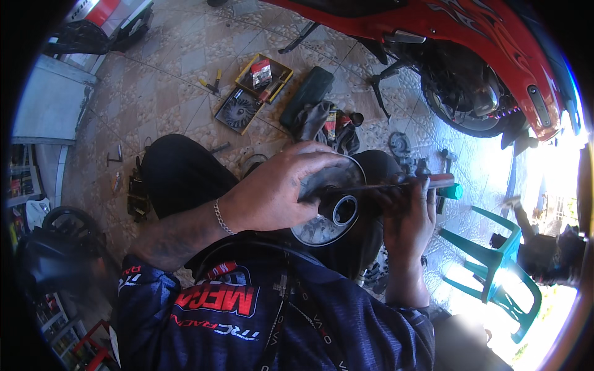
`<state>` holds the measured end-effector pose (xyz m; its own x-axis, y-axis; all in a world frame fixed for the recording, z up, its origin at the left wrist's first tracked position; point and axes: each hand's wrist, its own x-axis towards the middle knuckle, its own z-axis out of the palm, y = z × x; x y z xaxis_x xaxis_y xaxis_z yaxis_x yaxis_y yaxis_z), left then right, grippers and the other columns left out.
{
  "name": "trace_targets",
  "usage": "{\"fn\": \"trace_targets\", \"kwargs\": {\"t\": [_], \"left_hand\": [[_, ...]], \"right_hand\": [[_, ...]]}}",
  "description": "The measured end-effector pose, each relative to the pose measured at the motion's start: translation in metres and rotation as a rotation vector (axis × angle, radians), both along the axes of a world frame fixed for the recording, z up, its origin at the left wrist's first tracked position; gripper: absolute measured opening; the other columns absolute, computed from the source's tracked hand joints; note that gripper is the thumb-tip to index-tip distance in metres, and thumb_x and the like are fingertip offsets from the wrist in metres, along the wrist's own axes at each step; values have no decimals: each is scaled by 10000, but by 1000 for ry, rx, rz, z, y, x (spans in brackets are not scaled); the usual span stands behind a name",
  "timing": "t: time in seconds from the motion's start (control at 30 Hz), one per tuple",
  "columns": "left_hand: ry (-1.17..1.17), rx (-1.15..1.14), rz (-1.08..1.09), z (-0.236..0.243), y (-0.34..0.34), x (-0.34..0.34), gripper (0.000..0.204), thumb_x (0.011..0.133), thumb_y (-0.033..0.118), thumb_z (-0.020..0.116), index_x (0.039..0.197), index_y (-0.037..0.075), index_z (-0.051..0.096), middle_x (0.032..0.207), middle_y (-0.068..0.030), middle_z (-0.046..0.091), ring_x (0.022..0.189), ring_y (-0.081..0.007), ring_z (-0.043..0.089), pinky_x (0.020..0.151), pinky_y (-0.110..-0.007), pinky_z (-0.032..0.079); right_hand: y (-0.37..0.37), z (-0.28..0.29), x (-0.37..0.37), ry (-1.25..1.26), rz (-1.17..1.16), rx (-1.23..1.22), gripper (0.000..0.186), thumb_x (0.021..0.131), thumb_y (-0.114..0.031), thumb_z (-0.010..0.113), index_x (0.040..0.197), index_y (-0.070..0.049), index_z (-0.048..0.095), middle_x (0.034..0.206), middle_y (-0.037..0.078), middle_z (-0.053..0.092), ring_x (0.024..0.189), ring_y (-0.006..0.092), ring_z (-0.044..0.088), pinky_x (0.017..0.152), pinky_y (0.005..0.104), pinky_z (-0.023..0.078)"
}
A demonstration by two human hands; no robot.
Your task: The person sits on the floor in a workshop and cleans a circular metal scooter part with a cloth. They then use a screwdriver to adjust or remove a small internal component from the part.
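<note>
Left grip [281, 184]: closed on a metal disc [317, 231], fingers over its far side, thumb beside the hub [344, 211]. Right grip [405, 219]: closed around a slim tool [439, 180] with a reddish handle. I see the thin dark shaft cross the disc just above the hub; whether its tip touches metal, I can't tell.

Step in hand, my judgement: tool work or cleaning at the hub. Next move, I'd say, calls for a firm left hold and a careful tip angle.

Disc: held tilted over the lap, between the knees. Grey, dull, smudged dark in places; pale ring around the hub's bore.

Farther out, on the tiled floor [179, 93]: a yellow-edged case [279, 73] with a finned disc [238, 113], a dark green case [307, 96]. Beyond: red motorcycle [346, 13].
</note>
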<state>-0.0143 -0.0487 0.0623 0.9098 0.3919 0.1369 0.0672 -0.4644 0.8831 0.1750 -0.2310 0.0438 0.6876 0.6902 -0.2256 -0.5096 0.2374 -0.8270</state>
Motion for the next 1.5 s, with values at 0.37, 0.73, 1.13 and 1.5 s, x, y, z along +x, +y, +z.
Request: {"fn": "trace_targets", "kwargs": {"t": [0.37, 0.73, 1.13, 1.5], "left_hand": [[39, -45, 13, -7, 0, -4, 621, 745, -5, 752, 1351, 64, 639, 1333, -141, 607, 1277, -300, 590, 1086, -397, 478], [1, 3, 33, -10, -4, -3, 646, 735, 1, 801, 1355, 71, 632, 1328, -137, 622, 1255, -299, 613, 1075, -395, 496], [13, -48, -4, -33, 2, -10, 700, 718, 101, 791, 1364, -44, 564, 1393, -205, 568, 1333, -342, 547, 1145, -393, 432], [-36, -76, 27, -47, -5, -11, 706, 695, 124, 805, 1356, 5, 587, 1329, -194, 612, 1284, -353, 571, 1100, -439, 452]], "right_hand": [[-11, 6, 12, -282, -162, 326, 349, 1113, -282, 440, 1385, -64, 423, 1057, 136, 645, 991, 282, 651, 823, 438, 590], [41, 90, 36, -1066, 861, -287, 365, 710, -62, 910, 1002, -17, 695, 937, 84, 658, 824, 196, 645, 730, 356, 511], [107, 88, 29, -1459, 1408, -269, 445, 783, -238, 844, 1206, -126, 760, 1077, 154, 718, 952, 336, 705, 852, 417, 552], [115, 96, 14, -1309, 1568, -416, 454, 831, -319, 819, 1239, -138, 742, 1008, 149, 742, 894, 277, 712, 829, 378, 540]]}}
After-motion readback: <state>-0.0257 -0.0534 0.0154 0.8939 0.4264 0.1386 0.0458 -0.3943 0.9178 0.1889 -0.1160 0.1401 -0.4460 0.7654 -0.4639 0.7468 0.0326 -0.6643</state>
